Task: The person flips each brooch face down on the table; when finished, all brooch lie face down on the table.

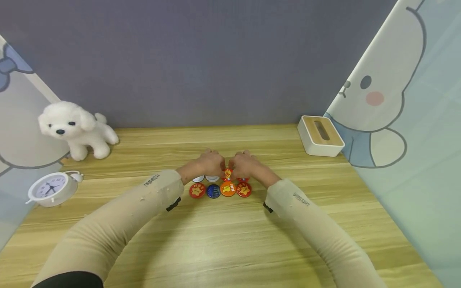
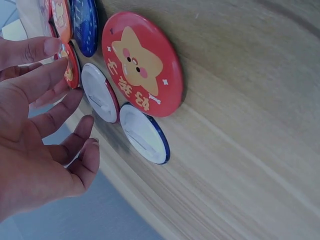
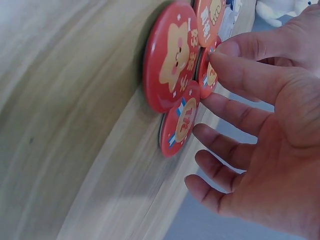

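Two rows of round pin badges lie on the wooden table. My left hand (image 1: 211, 162) and right hand (image 1: 245, 165) meet at a red badge (image 1: 227, 174) in the back row, thumb and index finger of each pinching its edge. Left of it, two badges lie face down, one white back (image 2: 100, 93) beside another white back (image 2: 144, 134). To its right is a red medal badge (image 3: 180, 125). In front lie a red star badge (image 1: 197, 191), a blue badge (image 1: 213, 191), an orange badge (image 1: 227, 189) and another red star badge (image 1: 243, 189).
A white plush dog (image 1: 77, 130) stands at the back left, with a white alarm clock (image 1: 52, 189) in front of it. At the back right is a white tissue box (image 1: 320, 136) with a wooden lid. A grey panel (image 1: 216, 64) rises behind the table (image 1: 216, 248).
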A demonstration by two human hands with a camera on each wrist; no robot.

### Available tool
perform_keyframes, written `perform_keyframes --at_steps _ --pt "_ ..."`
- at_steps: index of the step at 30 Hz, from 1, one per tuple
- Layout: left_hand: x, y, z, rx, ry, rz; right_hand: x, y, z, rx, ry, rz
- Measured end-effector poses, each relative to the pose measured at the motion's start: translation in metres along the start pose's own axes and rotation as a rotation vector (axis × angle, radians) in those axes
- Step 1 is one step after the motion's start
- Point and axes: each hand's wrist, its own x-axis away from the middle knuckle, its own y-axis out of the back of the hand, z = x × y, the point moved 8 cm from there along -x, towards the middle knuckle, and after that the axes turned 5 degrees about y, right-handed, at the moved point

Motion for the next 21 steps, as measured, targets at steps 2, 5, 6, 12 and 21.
perform_keyframes --at_steps 2,5,6,12,21 --pt "-0.0004 -0.0004 0.0003 0.004 -0.001 0.002 -0.0007 0.0 0.0006 -0.001 -0.005 0.01" --pt "-0.0013 -0.0006 0.0003 0.004 -0.005 0.004 -0.0021 -0.0004 0.0009 0.002 -0.012 0.022" --pt "-0.0016 -0.0007 0.0002 0.004 -0.005 0.004 -0.0024 -0.0006 0.0006 0.005 -0.016 0.023" --pt "-0.0002 -0.0004 0.0005 0.012 0.003 0.013 -0.0033 0.0003 0.0018 -0.001 -0.027 0.034" --pt "0.0005 0.0031 -0.0006 0.032 -0.026 0.0 -0.0042 0.0062 0.0005 -0.053 -0.014 0.005"
